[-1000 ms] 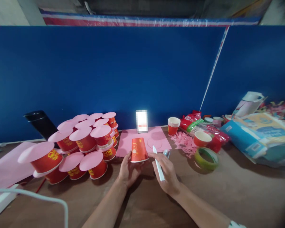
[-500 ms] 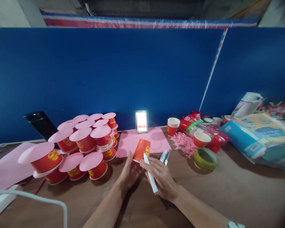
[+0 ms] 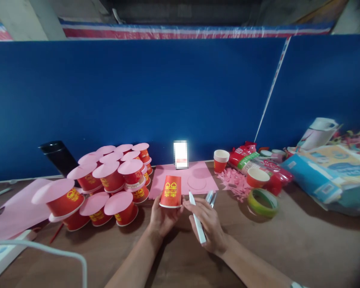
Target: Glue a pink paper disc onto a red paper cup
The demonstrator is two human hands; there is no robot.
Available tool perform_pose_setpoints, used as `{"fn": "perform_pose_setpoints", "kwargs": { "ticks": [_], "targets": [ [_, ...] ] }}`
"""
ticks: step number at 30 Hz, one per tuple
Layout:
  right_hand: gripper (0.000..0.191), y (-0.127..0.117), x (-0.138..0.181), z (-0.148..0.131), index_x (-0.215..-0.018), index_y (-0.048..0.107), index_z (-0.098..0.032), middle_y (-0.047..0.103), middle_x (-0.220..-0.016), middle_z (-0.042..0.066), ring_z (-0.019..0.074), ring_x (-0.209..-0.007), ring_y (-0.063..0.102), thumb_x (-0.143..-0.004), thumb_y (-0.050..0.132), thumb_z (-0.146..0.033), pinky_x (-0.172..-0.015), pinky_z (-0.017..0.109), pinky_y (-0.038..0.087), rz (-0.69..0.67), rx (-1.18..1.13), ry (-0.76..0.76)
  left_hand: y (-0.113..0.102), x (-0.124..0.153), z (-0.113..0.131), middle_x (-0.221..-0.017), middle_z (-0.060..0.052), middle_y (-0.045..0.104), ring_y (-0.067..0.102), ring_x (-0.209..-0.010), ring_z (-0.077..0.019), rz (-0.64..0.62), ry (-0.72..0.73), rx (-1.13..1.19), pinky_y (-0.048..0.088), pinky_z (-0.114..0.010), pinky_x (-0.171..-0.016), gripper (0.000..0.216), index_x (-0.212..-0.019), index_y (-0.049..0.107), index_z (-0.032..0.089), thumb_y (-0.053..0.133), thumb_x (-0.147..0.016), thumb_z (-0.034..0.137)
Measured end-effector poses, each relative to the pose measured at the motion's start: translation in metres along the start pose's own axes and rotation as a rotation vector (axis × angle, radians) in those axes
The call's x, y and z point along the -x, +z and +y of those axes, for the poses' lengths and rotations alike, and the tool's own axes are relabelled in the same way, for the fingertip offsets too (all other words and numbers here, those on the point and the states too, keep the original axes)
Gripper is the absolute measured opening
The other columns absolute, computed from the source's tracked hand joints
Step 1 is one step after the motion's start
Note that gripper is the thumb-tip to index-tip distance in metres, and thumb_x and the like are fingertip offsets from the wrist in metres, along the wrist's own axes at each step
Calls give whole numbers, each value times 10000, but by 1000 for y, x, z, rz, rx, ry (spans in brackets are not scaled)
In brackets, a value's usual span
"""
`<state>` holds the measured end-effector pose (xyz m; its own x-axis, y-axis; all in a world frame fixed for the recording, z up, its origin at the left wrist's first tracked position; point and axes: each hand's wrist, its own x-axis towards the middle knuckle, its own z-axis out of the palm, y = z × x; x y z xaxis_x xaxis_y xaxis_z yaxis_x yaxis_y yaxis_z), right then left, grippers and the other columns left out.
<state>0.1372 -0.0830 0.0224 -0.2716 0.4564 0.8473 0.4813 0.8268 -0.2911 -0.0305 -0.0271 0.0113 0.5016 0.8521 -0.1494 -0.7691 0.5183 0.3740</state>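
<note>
My left hand (image 3: pixel 163 218) grips the rim of an upside-down red paper cup (image 3: pixel 171 192) with a yellow emblem, held just above the wooden table. My right hand (image 3: pixel 208 226) is closed around a white pen (image 3: pixel 197 218), its tip pointing up towards the cup's rim. The fingertips of both hands almost meet under the cup. Behind the cup lies a pink paper sheet (image 3: pixel 202 174) with a circle drawn on it. Scissors (image 3: pixel 210 197) lie just right of my right hand.
A pile of red cups with pink paper discs (image 3: pixel 108 180) sits at the left. A stack of cups (image 3: pixel 221 160), pink scraps (image 3: pixel 235 182), a green tape roll (image 3: pixel 262 202), red packaging (image 3: pixel 252 158) and printed bags (image 3: pixel 327 172) fill the right. A blue partition (image 3: pixel 168 92) backs the table.
The cup was tilted half a second ago and now stands upside down, turned so its yellow emblem faces me. My right hand with the pen stays beside it.
</note>
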Motion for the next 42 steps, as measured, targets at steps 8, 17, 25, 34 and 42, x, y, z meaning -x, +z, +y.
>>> {"fn": "perform_pose_setpoints", "kwargs": {
  "ticks": [8, 17, 25, 34, 42],
  "targets": [
    [399, 1, -1, -2, -1182, 539, -196, 691, -1047, 92, 209, -959, 631, -826, 500, -20, -843, 382, 510, 85, 29, 101, -6, -2, 1, -911, -180, 722, 701, -834, -235, -35, -36, 33, 568, -325, -758, 406, -1037, 636, 61, 511, -843, 395],
    [385, 0, -4, -5, -1173, 535, -210, 698, -1007, 85, 219, -911, 639, -824, 508, -50, -829, 404, 514, 63, 44, 85, -3, -1, 2, -871, -180, 722, 699, -785, -231, 17, -34, 40, 568, -311, -727, 434, -1112, 604, 47, 556, -807, 352],
    [385, 6, -1, 1, -1153, 551, -219, 701, -926, 58, 200, -845, 631, -829, 504, -16, -767, 365, 536, 91, 25, 108, 3, -4, -2, -929, -163, 718, 695, -863, -255, 59, 77, -9, 559, -348, -765, 456, -1192, 571, 80, 534, -829, 354],
    [428, -2, -2, -3, -1284, 502, -199, 686, -892, 62, 200, -838, 631, -870, 502, -93, -774, 364, 544, 59, -70, 163, 6, -4, -6, -936, -158, 717, 692, -865, -271, 148, 171, -81, 547, -393, -801, 494, -1236, 547, 90, 551, -836, 381],
    [410, 6, 5, 7, -1266, 513, -216, 651, -1131, 101, 216, -1061, 608, -893, 445, -59, -898, 387, 521, 89, 54, 223, 8, -6, -9, -923, -94, 727, 686, -825, -217, 125, 230, -138, 545, -382, -830, 378, -1172, 592, 127, 591, -833, 295]
  ]
}}
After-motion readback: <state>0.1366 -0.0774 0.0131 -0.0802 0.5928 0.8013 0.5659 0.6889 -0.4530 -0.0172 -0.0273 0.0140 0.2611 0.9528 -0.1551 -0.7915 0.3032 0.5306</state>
